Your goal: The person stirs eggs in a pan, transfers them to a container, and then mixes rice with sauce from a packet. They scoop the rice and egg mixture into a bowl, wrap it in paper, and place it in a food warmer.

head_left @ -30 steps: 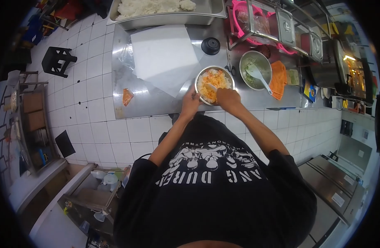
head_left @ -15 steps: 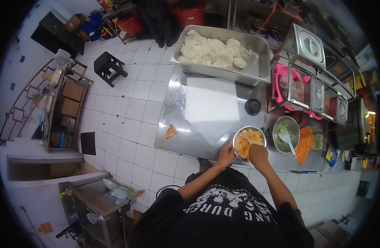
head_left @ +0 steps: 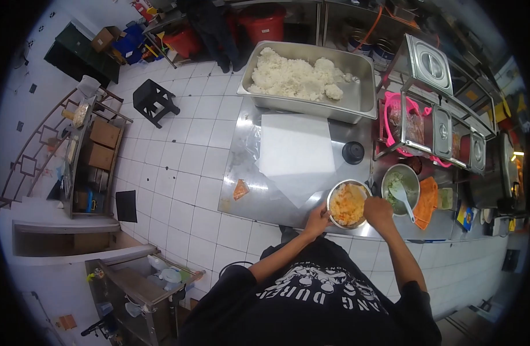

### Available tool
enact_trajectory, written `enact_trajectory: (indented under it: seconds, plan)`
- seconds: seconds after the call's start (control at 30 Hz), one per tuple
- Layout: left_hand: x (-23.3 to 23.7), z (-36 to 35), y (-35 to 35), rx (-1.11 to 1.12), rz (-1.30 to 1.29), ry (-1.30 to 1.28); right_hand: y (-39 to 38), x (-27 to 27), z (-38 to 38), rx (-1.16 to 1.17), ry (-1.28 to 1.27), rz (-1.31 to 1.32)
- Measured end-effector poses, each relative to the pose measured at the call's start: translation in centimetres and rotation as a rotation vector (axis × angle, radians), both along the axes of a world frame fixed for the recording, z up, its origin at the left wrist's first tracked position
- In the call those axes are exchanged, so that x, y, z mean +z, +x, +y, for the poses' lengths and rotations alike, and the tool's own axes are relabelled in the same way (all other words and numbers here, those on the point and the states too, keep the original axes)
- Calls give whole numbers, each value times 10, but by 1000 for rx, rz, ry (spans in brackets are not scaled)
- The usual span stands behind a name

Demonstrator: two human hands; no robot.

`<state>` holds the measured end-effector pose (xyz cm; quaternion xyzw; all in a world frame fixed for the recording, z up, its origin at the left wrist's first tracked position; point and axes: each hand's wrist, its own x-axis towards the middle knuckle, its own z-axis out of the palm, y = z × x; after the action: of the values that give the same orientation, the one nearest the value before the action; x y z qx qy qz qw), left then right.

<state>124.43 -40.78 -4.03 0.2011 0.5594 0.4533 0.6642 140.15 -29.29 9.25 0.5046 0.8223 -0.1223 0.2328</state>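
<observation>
A round metal bowl holding rice mixed with an orange coating stands at the near edge of the steel table. My left hand grips its left rim, fingers closed on it. At the right rim is my right hand, closed in a fist; whatever it holds is hidden by the fingers. To the right, a second metal bowl contains a green mixture and a white spatula. An orange cloth lies beside that bowl.
Sheets of white paper lie on the steel table, with a black lid-like object beside them. Behind is a deep steel pan of white rice. A rack of lidded containers stands right. A person stands behind the table.
My right hand has moved rightward from over the food to the bowl's right rim, uncovering more of the orange rice. My left hand stays on the rim. The view has shifted slightly.
</observation>
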Motion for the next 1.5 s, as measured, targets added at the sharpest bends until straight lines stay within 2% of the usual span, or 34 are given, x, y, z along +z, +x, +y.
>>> enact_trajectory:
  seconds: [0.1,0.17,0.23,0.3,0.33,0.37,0.4,0.47,0.6,0.63,0.77,0.8,0.87,0.97,1.0,1.07,1.17,1.2,1.23,1.27,1.33,1.4,1.5]
  plan:
    - [1,-1,2,22,26,-2,-14,-1,-23,7,-29,24]
    - [0,2,0,29,45,7,-16,-29,-41,64,-82,21]
    - [-3,1,3,75,27,43,-5,-52,-28,22,-96,17]
    - [-12,0,4,51,107,81,7,-61,-17,113,-54,-8]
    - [-10,-1,3,31,104,118,11,-57,-14,139,-20,36]
    - [3,3,-1,-66,90,20,7,-38,-9,155,7,3]
    - [5,4,0,-36,46,53,7,-34,-2,139,13,-45]
    - [20,6,0,-36,48,32,4,-22,1,-17,144,73]
    - [20,7,2,-37,13,13,-7,-78,-26,-27,93,118]
    - [24,10,2,-20,21,1,-25,-47,-34,-64,45,71]
    - [19,10,1,-28,27,24,-11,-27,-26,-65,-104,-22]
    - [20,11,0,-29,25,15,-6,-11,-19,2,-40,-11]
    - [20,15,1,-29,21,6,5,-11,-5,-43,171,90]
    - [20,11,2,-24,9,8,-2,-82,-16,-135,175,127]
    - [22,12,3,-20,14,6,-21,-53,-28,-168,96,110]
    - [21,12,8,-1,10,1,-23,-49,-37,0,23,73]
    - [22,11,6,-8,35,16,-6,-40,-29,-123,-96,54]
    - [27,11,5,-23,46,18,-1,-16,-21,-41,-63,37]
    - [30,13,5,-36,56,23,3,-10,-11,-107,-3,36]
    - [27,14,7,-34,54,22,5,-8,-2,-173,54,34]
    - [20,12,8,-2,13,23,5,-49,-6,-162,73,46]
    - [22,13,10,-10,33,26,-5,-56,-14,-154,102,58]
    - [19,5,13,-7,49,33,-9,-45,-31,47,33,104]
